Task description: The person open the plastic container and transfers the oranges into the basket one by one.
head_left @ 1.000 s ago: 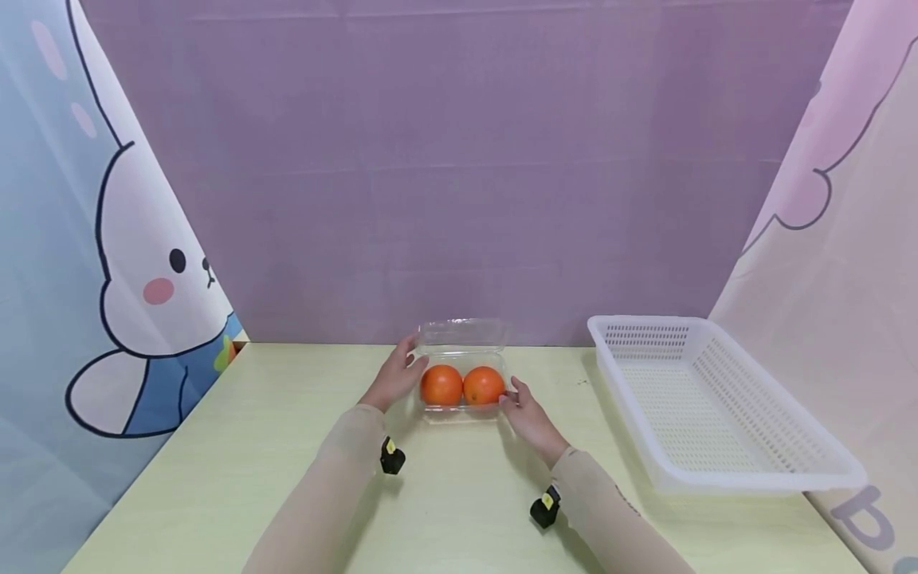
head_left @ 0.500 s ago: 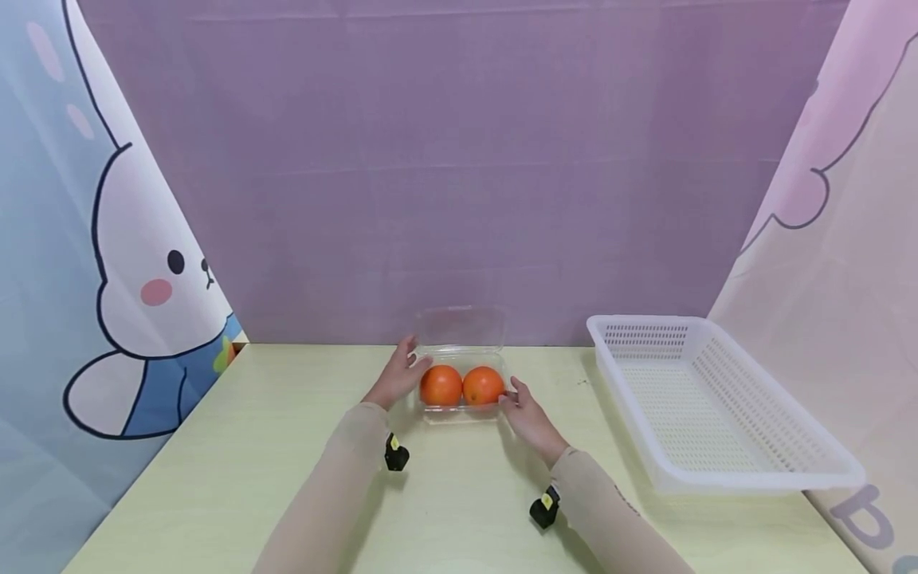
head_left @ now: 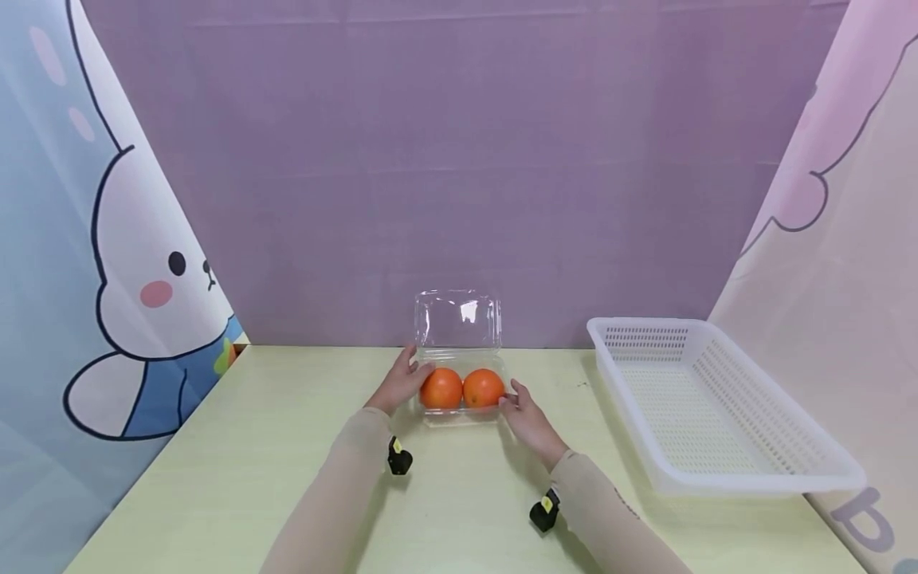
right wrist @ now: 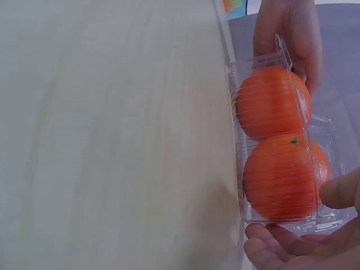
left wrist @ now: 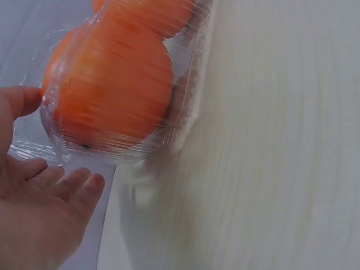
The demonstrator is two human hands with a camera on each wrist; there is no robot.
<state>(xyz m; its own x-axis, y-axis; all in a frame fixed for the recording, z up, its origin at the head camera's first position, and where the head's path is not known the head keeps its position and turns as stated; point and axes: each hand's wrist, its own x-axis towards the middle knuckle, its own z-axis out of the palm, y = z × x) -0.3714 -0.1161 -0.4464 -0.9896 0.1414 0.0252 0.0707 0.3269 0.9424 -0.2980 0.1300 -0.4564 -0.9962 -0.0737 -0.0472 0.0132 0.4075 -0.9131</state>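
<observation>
"Two oranges (head_left: 441,388), side by side in that clear box (head_left: 462,411). Where's it sitting?"

"On the table (head_left: 459,494), toward the back, with its lid (head_left: 457,319) standing raised behind."

"And the left hand (head_left: 399,383)?"

"Loose, at the box's left end. The thumb touches the rim; the other fingers fan out just below, slightly bent, nothing in them."

"The right hand (head_left: 529,418) too?"

"At the opposite end, near the front corner. Its thumb comes to the rim and its fingers are half curled by the end wall. I can't tell whether they really grip."

"Those black gadgets (head_left: 545,512) at the wrists?"

"One to each arm, yellow-marked, beside the pale sleeve (head_left: 333,478)."

"And farther out?"

"A white basket (head_left: 760,481) at the table's right side. Behind everything hangs a purple curtain (head_left: 459,159); on the left, a blue cloth (head_left: 43,239) printed with a rabbit (head_left: 154,231)."
</observation>
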